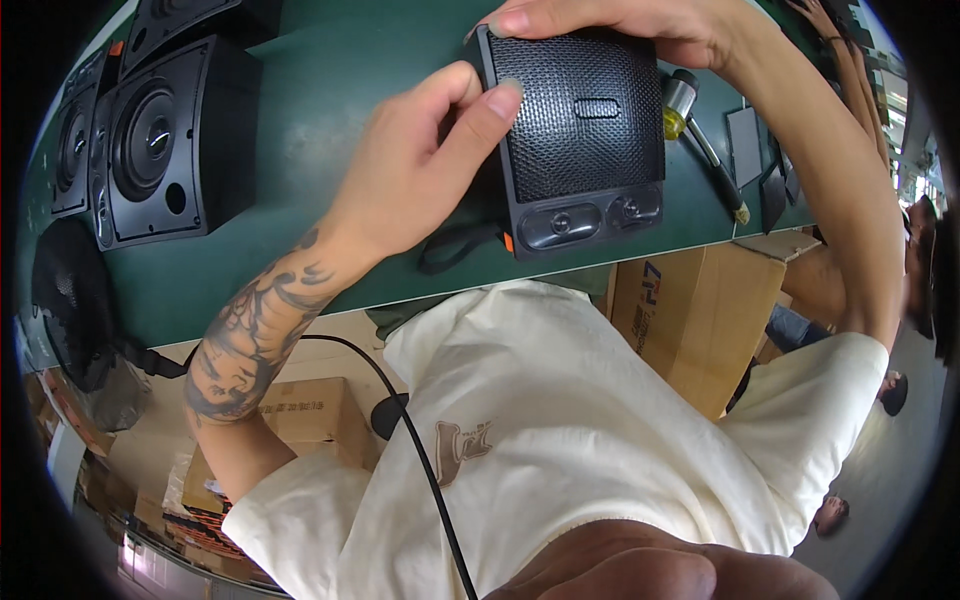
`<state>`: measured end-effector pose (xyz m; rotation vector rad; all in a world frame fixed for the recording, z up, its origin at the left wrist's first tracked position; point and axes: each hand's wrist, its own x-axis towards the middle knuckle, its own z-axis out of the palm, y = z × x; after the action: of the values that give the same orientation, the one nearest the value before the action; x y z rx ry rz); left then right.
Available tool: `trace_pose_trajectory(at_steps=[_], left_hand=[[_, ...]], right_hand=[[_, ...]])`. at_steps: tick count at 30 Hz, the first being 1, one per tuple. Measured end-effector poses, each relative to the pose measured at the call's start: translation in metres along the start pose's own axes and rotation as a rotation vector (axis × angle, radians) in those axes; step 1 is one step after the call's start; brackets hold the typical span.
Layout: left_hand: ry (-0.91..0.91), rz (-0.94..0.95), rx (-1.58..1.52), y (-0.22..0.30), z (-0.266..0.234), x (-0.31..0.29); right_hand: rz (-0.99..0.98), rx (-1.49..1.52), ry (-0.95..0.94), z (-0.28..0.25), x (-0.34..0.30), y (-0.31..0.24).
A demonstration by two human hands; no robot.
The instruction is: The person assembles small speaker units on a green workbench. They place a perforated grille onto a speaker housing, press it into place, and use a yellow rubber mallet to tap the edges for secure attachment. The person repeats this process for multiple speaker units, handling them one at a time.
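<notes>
A black speaker (590,225) lies on the green table in front of me, with a textured black grille (560,140) over most of its upward face. Beyond the grille's near edge, two glossy rounded recesses show. My left hand (430,150) grips the left side, its thumb pressed onto the grille's edge and its fingers curled out of sight. Across the far edge lies my right hand (630,20), bent round it, with the thumb near the far left corner. An orange tab (508,243) sticks out at the near left corner, beside a dark strap (455,250).
Black speakers with exposed cones (150,140) stand at the left. Right of the held speaker lie a clear-and-yellow handled tool (680,100) and a slim dark-handled tool (725,180). Cardboard boxes (710,310) sit below the table edge. A black cable (420,440) crosses my shirt.
</notes>
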<state>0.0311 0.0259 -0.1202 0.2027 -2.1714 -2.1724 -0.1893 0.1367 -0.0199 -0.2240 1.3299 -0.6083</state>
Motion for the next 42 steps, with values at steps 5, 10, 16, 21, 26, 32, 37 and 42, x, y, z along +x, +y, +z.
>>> trace_pose_trajectory(at_steps=[5, 10, 16, 21, 26, 32, 37, 42], left_hand=[[-0.035, -0.031, 0.010, 0.001, -0.003, 0.005], [-0.070, -0.092, -0.175, 0.004, -0.007, 0.008], [-0.198, -0.267, -0.303, 0.016, -0.018, 0.026], [-0.018, -0.138, -0.096, 0.018, -0.004, 0.021], [-0.117, -0.013, -0.094, 0.019, -0.013, 0.022], [-0.013, 0.184, 0.097, -0.002, -0.006, 0.019], [-0.033, 0.157, 0.547, 0.004, -0.015, 0.022], [-0.022, 0.404, 0.657, 0.002, -0.041, 0.015]], right_hand=[[-0.252, -0.126, 0.175, 0.003, 0.009, 0.025], [-0.471, -0.567, 0.558, 0.020, -0.006, 0.029], [-0.685, 0.127, 0.496, -0.020, 0.006, 0.110], [-0.672, 0.360, 0.717, 0.055, -0.015, 0.138], [-0.962, -0.129, 0.829, 0.060, -0.023, 0.115], [-1.302, -1.011, 0.945, 0.056, -0.039, 0.074], [-1.274, -1.232, 0.856, 0.061, -0.023, 0.077], [-1.347, -1.220, 0.779, 0.065, -0.035, 0.091]])
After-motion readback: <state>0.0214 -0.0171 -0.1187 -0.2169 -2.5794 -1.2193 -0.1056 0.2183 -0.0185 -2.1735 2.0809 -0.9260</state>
